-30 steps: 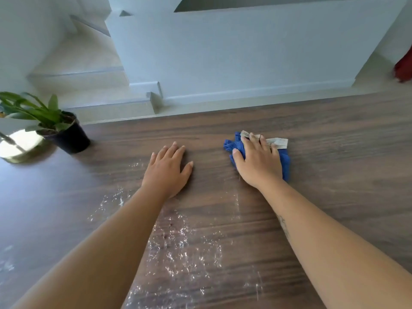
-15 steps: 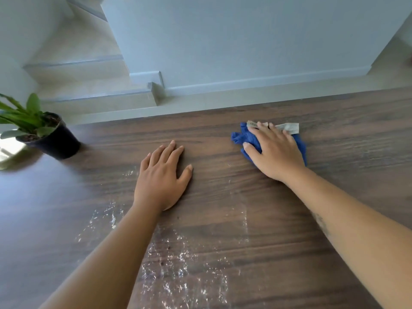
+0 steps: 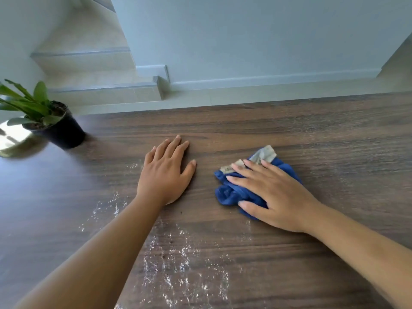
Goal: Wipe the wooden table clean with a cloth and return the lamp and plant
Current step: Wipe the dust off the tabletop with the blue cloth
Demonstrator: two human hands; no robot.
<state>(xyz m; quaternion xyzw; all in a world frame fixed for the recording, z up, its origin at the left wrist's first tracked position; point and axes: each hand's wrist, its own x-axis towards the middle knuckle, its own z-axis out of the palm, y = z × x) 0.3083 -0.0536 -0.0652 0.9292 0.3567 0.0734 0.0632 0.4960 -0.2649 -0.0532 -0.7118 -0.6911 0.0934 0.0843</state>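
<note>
A crumpled blue cloth (image 3: pixel 229 194) with a grey label lies on the dark wooden table (image 3: pixel 312 134). My right hand (image 3: pixel 274 192) presses flat on the cloth with straight fingers. My left hand (image 3: pixel 165 170) rests flat on the bare wood just left of it. White powdery streaks (image 3: pixel 178 270) cover the table near me, between my forearms. A green plant in a black pot (image 3: pixel 60 128) stands at the far left. Beside it, a shiny gold lamp base (image 3: pixel 13 139) shows at the frame's left edge, mostly cut off.
The table's far edge (image 3: pixel 245 103) runs across the view. Beyond it lie a pale tiled floor, white steps (image 3: pixel 100 90) at the left and a white wall.
My right hand has slid the cloth back toward me and slightly left. The left hand stays flat in place. The camera has shifted, bringing the plant more into view.
</note>
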